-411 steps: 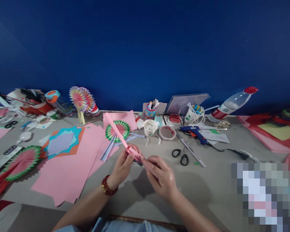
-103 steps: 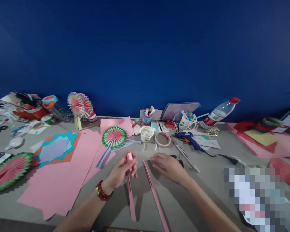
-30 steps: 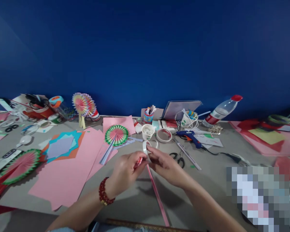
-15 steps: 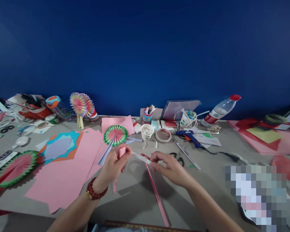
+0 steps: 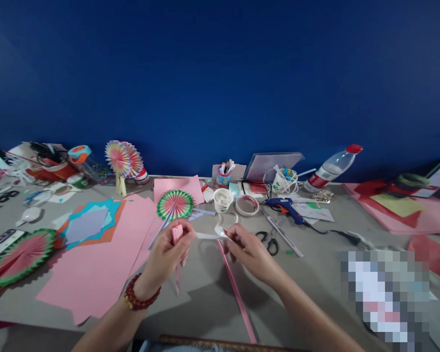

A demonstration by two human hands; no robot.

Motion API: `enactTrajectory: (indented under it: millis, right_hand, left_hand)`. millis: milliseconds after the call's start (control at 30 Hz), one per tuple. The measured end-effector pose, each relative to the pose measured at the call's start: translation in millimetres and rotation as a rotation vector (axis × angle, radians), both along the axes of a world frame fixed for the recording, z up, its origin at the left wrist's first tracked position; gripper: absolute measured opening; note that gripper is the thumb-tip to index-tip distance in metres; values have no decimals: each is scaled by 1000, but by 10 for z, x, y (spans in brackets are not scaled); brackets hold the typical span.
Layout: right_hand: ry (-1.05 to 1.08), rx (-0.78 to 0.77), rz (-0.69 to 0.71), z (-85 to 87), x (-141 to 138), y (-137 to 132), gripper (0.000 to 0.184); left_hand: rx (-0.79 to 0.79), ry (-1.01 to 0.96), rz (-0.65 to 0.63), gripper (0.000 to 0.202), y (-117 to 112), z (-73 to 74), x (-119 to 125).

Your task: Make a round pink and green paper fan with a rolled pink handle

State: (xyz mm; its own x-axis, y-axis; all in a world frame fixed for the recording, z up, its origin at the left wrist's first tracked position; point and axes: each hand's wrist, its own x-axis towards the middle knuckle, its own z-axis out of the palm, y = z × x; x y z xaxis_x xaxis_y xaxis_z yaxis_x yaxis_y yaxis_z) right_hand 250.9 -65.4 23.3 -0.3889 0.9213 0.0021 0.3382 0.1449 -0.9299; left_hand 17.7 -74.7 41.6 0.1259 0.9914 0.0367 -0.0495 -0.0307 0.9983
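Note:
My left hand (image 5: 168, 249) is closed around a small roll of pink paper strip (image 5: 176, 233), and a loose pink tail hangs below the fingers. A thin white strip (image 5: 207, 236) stretches from that hand across to my right hand (image 5: 251, 252), whose fingers pinch its other end. The white strip curls up in a loop near the right fingertips. A long pink strip (image 5: 238, 296) slants down from between the hands towards the table's front edge; its upper end is partly hidden near the right fingers.
Beyond the hands are a white cup (image 5: 223, 200), a tape roll (image 5: 247, 206) and a pink-and-green paper fan (image 5: 175, 204). Black-handled scissors (image 5: 272, 246), a white cutter-like tool (image 5: 284, 238) and a blue glue gun (image 5: 286, 205) lie right. Pink paper sheets (image 5: 95, 274) cover the left.
My hands have drawn slightly left, and the white strip between them now runs nearly level. A white curl has appeared above the right fingertips.

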Motion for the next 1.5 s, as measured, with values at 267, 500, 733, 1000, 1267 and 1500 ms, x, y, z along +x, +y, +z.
enactTrajectory:
  millis: [267,500,733,1000,1267,1500]
  right_hand:
    - [168,-84,-23,-105,-51,57,16]
    - [170,-98,-28,-163,-96,79,36]
    - [282,-115,-28,-111,-101,66,30]
    - [91,11,-50,-9,-131,3,11]
    - [117,82,-128,-55,-169,47,23]
    - [214,28,-135,-49,-183,24,29]
  left_hand:
    - [-32,-15,9,20,18,-44,28]
    - [-49,-25,3,22,45,-104,34]
    - [-77,-32,68,26,87,-120,73]
    - [-82,-23,74,23,73,-149,100]
    - [-89,-47,76,23,70,-180,122]
    - [29,-11,126,20,10,-246,121]
